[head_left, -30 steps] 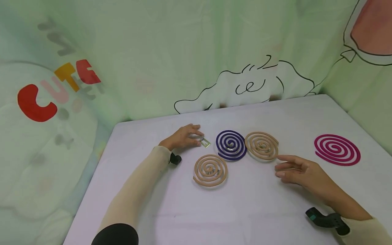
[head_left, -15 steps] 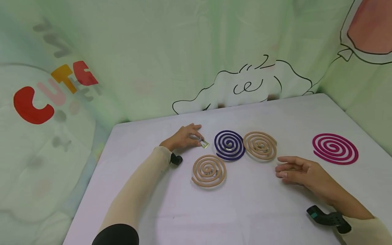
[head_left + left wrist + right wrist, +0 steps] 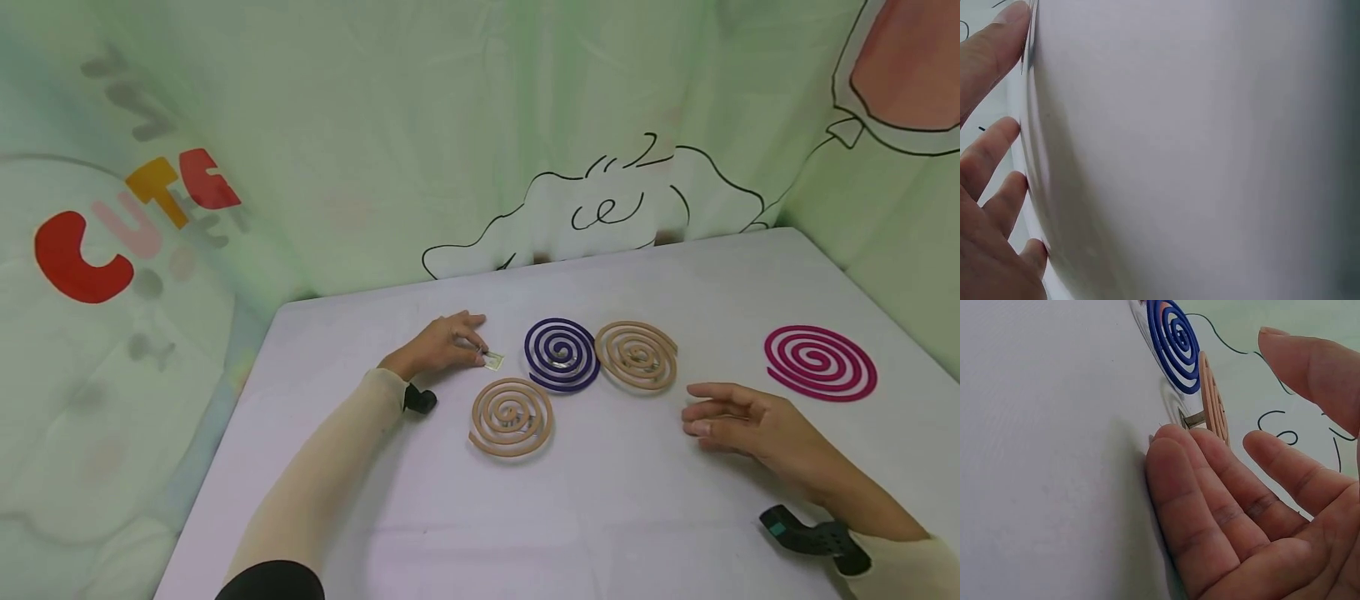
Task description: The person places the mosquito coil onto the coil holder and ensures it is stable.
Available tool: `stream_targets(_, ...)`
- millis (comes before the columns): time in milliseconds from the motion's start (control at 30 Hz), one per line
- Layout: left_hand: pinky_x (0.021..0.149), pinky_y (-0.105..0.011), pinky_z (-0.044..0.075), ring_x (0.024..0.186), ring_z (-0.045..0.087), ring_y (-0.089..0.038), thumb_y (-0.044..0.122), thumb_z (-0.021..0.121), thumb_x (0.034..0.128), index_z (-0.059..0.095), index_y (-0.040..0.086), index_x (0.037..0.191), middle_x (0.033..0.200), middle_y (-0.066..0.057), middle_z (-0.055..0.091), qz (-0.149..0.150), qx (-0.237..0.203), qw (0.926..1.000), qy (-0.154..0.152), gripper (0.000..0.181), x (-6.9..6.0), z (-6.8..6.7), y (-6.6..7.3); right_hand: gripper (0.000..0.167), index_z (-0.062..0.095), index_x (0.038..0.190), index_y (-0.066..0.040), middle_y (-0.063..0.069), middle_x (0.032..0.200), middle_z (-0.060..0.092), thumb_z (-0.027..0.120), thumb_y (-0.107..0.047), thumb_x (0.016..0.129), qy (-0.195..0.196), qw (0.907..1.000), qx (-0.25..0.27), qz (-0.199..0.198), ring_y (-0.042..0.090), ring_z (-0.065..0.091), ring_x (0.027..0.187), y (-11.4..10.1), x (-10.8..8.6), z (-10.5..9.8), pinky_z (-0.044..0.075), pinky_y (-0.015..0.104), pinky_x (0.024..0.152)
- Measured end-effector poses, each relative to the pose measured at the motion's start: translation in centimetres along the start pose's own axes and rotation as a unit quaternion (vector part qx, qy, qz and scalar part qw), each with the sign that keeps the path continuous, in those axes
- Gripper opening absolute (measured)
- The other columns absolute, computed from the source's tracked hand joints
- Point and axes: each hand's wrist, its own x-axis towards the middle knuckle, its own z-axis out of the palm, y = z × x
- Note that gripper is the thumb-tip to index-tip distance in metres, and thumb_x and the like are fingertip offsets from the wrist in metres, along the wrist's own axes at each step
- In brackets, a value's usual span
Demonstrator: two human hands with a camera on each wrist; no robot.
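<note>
My left hand [image 3: 442, 343] pinches a small metal mosquito coil stand [image 3: 492, 360] low at the tabletop. In the left wrist view, its fingertips [image 3: 1004, 134] touch the cloth, and only a thin metal edge shows. A tan mosquito coil [image 3: 508, 414] lies nearest the person. Behind it, a dark blue coil [image 3: 559, 353] sits beside another tan coil [image 3: 637, 357]; metal stands show beneath these three. My right hand [image 3: 757, 429] hovers relaxed to the right of them, holding nothing. The right wrist view shows a stand [image 3: 1194, 419] supporting the tan coil off the table.
A magenta coil [image 3: 817, 358] lies flat at the right of the white-covered table [image 3: 600, 533]. A pale green printed curtain [image 3: 412, 125] hangs behind the table and along its sides. Both wrists carry black straps with cameras [image 3: 813, 537].
My left hand has shifted slightly left and toward the person, and the metal stand has moved and turned with it. The right hand has drifted a little right. The coils stay put.
</note>
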Motion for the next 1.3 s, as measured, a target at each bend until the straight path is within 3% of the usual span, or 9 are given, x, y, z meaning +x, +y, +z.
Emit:
stream_targets(467, 0.121, -0.051, 0.034, 0.146, 0.048, -0.032, 0.017, 0.085, 0.0874, 0.082, 0.013, 0.104, 0.148, -0.01, 0.061, 0.029, -0.01, 0.999, 0.033, 0.017, -4.1, 0.2, 0.6, 0.06, 0.048, 0.149, 0.003, -0.002, 0.119, 0.075, 0.072, -0.022, 0.1, 0.01, 0.9976, -0.067, 0.01, 0.002, 0.072, 0.102, -0.6, -0.6, -0.4, 0.059, 0.023, 0.08)
stream_targets(633, 0.116, -0.049, 0.041, 0.139, 0.056, -0.029, 0.016, 0.085, 0.0878, 0.082, 0.013, 0.104, 0.143, -0.009, 0.065, 0.041, -0.053, 0.9965, 0.048, 0.016, -5.6, 0.6, 1.5, 0.062, 0.048, 0.15, 0.002, -0.002, 0.119, 0.075, 0.073, -0.025, 0.1, 0.016, 0.9952, -0.097, 0.009, -0.001, 0.07, 0.102, -0.7, -0.7, -0.7, 0.059, 0.023, 0.079)
stream_targets(867, 0.115, -0.051, 0.042, 0.137, 0.058, -0.031, 0.011, 0.084, 0.087, 0.082, 0.009, 0.103, 0.14, -0.013, 0.067, 0.065, -0.093, 0.9903, 0.08, 0.016, -7.7, 1.2, 3.1, 0.063, 0.048, 0.15, 0.002, -0.003, 0.12, 0.075, 0.073, -0.027, 0.1, 0.019, 0.9937, -0.109, 0.019, -0.003, 0.069, 0.101, -0.7, -0.9, -1.0, 0.058, 0.023, 0.078)
stream_targets(1000, 0.116, -0.05, 0.042, 0.138, 0.057, -0.028, 0.008, 0.085, 0.086, 0.082, 0.009, 0.102, 0.139, -0.015, 0.067, 0.08, -0.12, 0.9861, 0.084, 0.016, -8.9, 2.1, 4.9, 0.062, 0.048, 0.15, 0.002, -0.001, 0.12, 0.075, 0.073, -0.025, 0.1, 0.022, 0.9934, -0.112, 0.015, -0.003, 0.069, 0.1, -0.7, -1.1, -1.0, 0.058, 0.023, 0.078)
stream_targets(1100, 0.115, -0.045, 0.044, 0.136, 0.058, -0.028, 0.006, 0.086, 0.0845, 0.082, 0.007, 0.102, 0.138, -0.015, 0.068, 0.121, -0.131, 0.9805, 0.082, 0.017, -9.7, 3.1, 7.1, 0.061, 0.048, 0.15, 0.003, 0.002, 0.121, 0.075, 0.072, -0.023, 0.1, 0.023, 0.9926, -0.118, 0.011, -0.004, 0.069, 0.099, -0.7, -1.1, -1.0, 0.058, 0.022, 0.077)
stream_targets(1233, 0.107, -0.035, 0.051, 0.135, 0.059, -0.029, 0.003, 0.086, 0.083, 0.081, 0.004, 0.101, 0.133, -0.016, 0.07, 0.184, -0.158, 0.9676, 0.07, 0.018, -10.2, 4.7, 9.9, 0.061, 0.047, 0.15, 0.003, 0.002, 0.121, 0.075, 0.072, -0.022, 0.101, 0.027, 0.9915, -0.127, 0.011, -0.006, 0.068, 0.098, -0.6, -1.1, -1.1, 0.058, 0.022, 0.077)
stream_targets(1300, 0.104, -0.031, 0.052, 0.133, 0.06, -0.027, 0.005, 0.087, 0.0828, 0.082, 0.004, 0.1, 0.131, -0.016, 0.071, 0.202, -0.158, 0.9641, 0.069, 0.018, -10.2, 5.6, 11.0, 0.061, 0.047, 0.15, 0.003, 0.0, 0.121, 0.075, 0.072, -0.022, 0.101, 0.029, 0.9915, -0.126, 0.014, -0.006, 0.068, 0.098, -0.5, -1.2, -1.1, 0.058, 0.022, 0.076)
